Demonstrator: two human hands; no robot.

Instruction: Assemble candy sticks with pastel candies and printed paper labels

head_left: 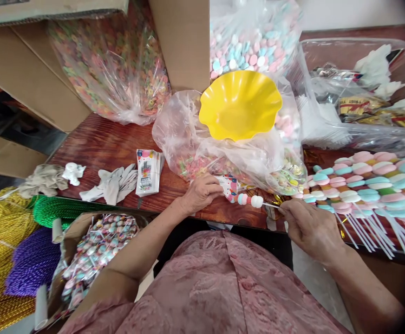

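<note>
My right hand (310, 227) pinches the white stick of a candy skewer (257, 201) near the table's front edge. Its pink, white and blue candies point left, with the far end at or inside a small printed plastic bag (229, 185). My left hand (202, 192) grips that bag at its left end, fingers closed. How far the skewer sits inside the bag is hard to make out. A stack of similar printed bags (148, 172) lies left of my left hand. Beside my right hand is a pile of candy skewers (366, 183), sticks toward me.
A yellow wavy bowl (240, 104) rests on plastic bags of candy (185, 134). Behind stand bags of candy rings (119, 69) and candy discs (254, 46). Gloves (114, 183) lie left. A clear bin (362, 125) stands right; a box of wrapped skewers (101, 246) sits below left.
</note>
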